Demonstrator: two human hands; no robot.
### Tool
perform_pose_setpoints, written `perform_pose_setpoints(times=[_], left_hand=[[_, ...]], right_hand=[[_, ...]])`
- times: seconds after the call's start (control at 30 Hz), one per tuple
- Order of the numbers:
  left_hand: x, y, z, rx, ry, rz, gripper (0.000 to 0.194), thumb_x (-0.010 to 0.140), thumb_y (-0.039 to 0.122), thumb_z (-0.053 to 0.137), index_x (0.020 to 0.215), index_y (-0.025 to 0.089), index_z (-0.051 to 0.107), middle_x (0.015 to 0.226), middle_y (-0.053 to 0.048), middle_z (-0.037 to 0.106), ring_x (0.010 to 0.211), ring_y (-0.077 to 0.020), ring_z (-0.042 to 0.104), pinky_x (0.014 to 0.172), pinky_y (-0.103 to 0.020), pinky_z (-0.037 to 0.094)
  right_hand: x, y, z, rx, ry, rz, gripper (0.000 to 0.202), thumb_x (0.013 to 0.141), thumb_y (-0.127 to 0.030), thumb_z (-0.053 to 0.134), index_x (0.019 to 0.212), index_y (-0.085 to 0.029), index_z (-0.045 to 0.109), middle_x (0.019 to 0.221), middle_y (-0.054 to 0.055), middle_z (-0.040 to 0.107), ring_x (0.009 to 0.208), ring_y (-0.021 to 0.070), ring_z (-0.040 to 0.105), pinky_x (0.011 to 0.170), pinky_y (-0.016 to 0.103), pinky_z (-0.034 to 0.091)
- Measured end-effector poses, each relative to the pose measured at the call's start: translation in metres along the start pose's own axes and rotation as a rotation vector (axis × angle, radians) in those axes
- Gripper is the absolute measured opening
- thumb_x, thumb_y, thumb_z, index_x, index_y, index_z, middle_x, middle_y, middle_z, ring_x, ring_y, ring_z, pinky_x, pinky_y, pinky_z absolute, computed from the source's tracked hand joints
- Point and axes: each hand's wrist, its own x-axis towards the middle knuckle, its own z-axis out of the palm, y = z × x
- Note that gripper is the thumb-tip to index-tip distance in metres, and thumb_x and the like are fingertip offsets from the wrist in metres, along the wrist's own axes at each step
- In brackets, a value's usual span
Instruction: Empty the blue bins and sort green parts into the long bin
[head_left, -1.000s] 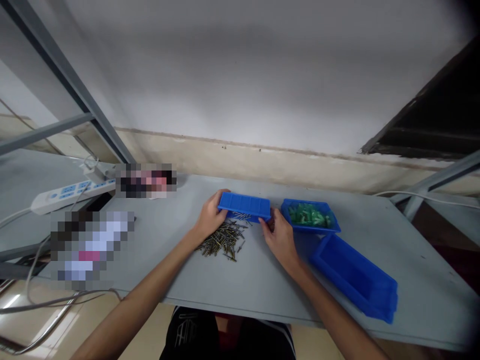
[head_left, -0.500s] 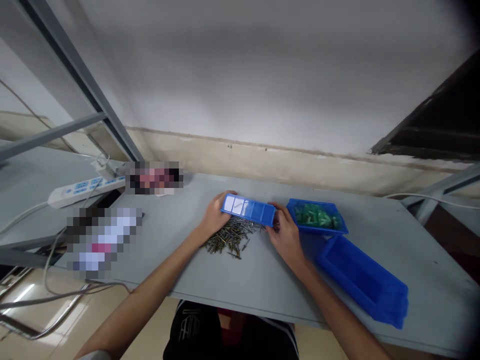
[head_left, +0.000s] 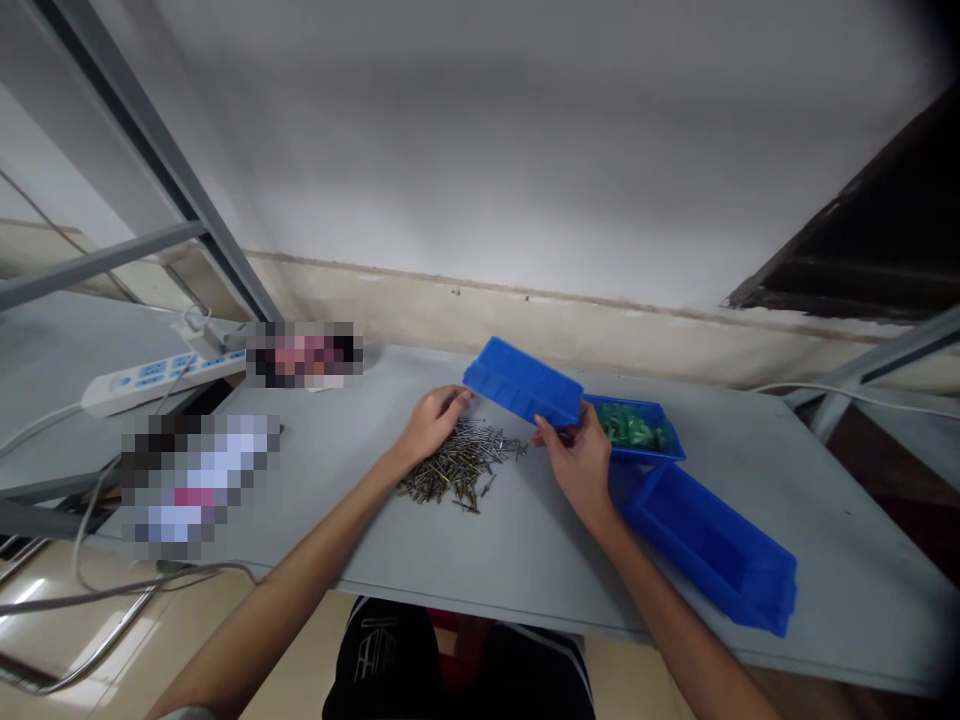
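The tilted blue bin [head_left: 523, 382] has swung rightward behind the fastener pile [head_left: 457, 468], right hand [head_left: 583, 458] clamping it, left hand [head_left: 433, 428] loose.

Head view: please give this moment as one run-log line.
Right hand: holds tilted blue bin | Left hand: near blue bin, contact unclear | Table: pile of metal pieces, green pieces in second bin

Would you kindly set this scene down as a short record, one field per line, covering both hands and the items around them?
Right hand: grips the right end of a tilted blue bin, raised above the table
Left hand: near that bin's left end; contact unclear
Metal pieces: heaped on the table, silvery and brassy
Green-filled bin: beyond the right hand, to its right
Other blue bin: right of the right forearm
Power strip: far left, white and blue
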Motion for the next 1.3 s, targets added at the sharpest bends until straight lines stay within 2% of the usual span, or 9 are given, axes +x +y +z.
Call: perform_pose_setpoints(times=[0.17,0.27,0.4,0.5,0.7,0.83,0.97,1.07,1.3], left_hand=[[-0.001,0.006,-0.002,-0.003,-0.072,0.118,0.043,0.114,0.048,0.049,0.128,0.021,0.079,0.136,-0.012,0.079,0.133,-0.0326,0.068,0.124,-0.056,0.044],[-0.003,0.009,0.0,-0.03,-0.156,0.182,0.041,0.113,0.048,0.052,0.13,0.022,0.08,0.146,-0.011,0.075,0.146,-0.0324,0.062,0.13,-0.055,0.041],[-0.004,0.008,-0.002,-0.086,-0.27,0.188,0.035,0.108,0.046,0.062,0.126,0.025,0.082,0.14,-0.008,0.08,0.14,-0.0311,0.069,0.125,-0.05,0.049],[0.0,-0.003,-0.009,-0.122,-0.245,0.121,0.035,0.106,0.038,0.06,0.133,0.024,0.078,0.139,-0.01,0.08,0.131,-0.0304,0.074,0.117,-0.05,0.056],[0.01,-0.024,-0.016,-0.164,-0.065,0.006,0.079,0.093,0.022,0.054,0.17,0.016,0.037,0.146,-0.022,0.071,0.127,-0.0312,0.074,0.102,-0.051,0.062],[0.008,-0.021,-0.014,-0.152,-0.095,0.013,0.081,0.084,0.021,0.062,0.164,0.016,0.049,0.148,-0.02,0.071,0.131,-0.0329,0.07,0.106,-0.05,0.06],[0.008,-0.016,-0.013,-0.11,-0.11,0.008,0.063,0.084,0.023,0.062,0.146,0.015,0.069,0.139,-0.017,0.076,0.122,-0.0346,0.073,0.108,-0.052,0.058],[0.008,-0.016,-0.012,-0.084,-0.095,0.005,0.055,0.086,0.026,0.062,0.138,0.016,0.076,0.135,-0.016,0.078,0.12,-0.0361,0.073,0.111,-0.055,0.056],[0.005,-0.015,-0.011,-0.106,-0.071,0.008,0.063,0.098,0.035,0.064,0.158,0.017,0.061,0.144,-0.019,0.073,0.128,-0.0338,0.07,0.115,-0.055,0.054]], right_hand=[[0.022,-0.024,-0.002,0.026,0.096,0.034,0.042,0.099,-0.058,0.074,0.114,-0.026,0.052,0.089,0.001,0.076,0.068,0.0248,0.082,0.061,0.034,0.065],[0.048,-0.036,-0.004,-0.053,0.015,0.034,0.043,0.098,-0.063,0.07,0.109,-0.027,0.049,0.09,0.0,0.075,0.065,0.0231,0.081,0.057,0.031,0.062],[0.082,-0.034,-0.007,-0.133,-0.173,0.078,0.036,0.097,-0.056,0.065,0.106,-0.027,0.045,0.072,-0.004,0.071,0.056,0.0223,0.078,0.052,0.028,0.058],[0.096,-0.026,-0.01,-0.203,-0.223,0.125,0.031,0.095,-0.041,0.063,0.116,-0.024,0.047,0.058,-0.006,0.066,0.048,0.0232,0.073,0.047,0.027,0.055],[0.095,-0.023,-0.007,-0.384,-0.375,0.149,0.064,0.09,-0.017,0.06,0.152,-0.014,0.043,0.051,-0.007,0.066,0.046,0.0252,0.071,0.053,0.03,0.056],[0.095,-0.027,0.001,-0.499,-0.512,0.168,0.046,0.099,-0.017,0.056,0.145,-0.012,0.05,0.049,-0.004,0.066,0.044,0.0244,0.068,0.052,0.03,0.054],[0.098,-0.027,0.002,-0.67,-0.512,0.124,0.03,0.107,-0.02,0.051,0.134,-0.011,0.06,0.061,0.006,0.073,0.053,0.0244,0.071,0.06,0.031,0.054],[0.095,-0.026,0.004,-0.798,-0.461,0.056,0.027,0.104,-0.016,0.056,0.127,-0.008,0.066,0.091,0.021,0.081,0.085,0.0307,0.081,0.08,0.035,0.057],[0.083,-0.028,-0.001,-0.867,-0.333,-0.037,0.043,0.109,-0.028,0.054,0.145,-0.006,0.062,0.117,0.025,0.081,0.11,0.0364,0.078,0.094,0.041,0.056]])
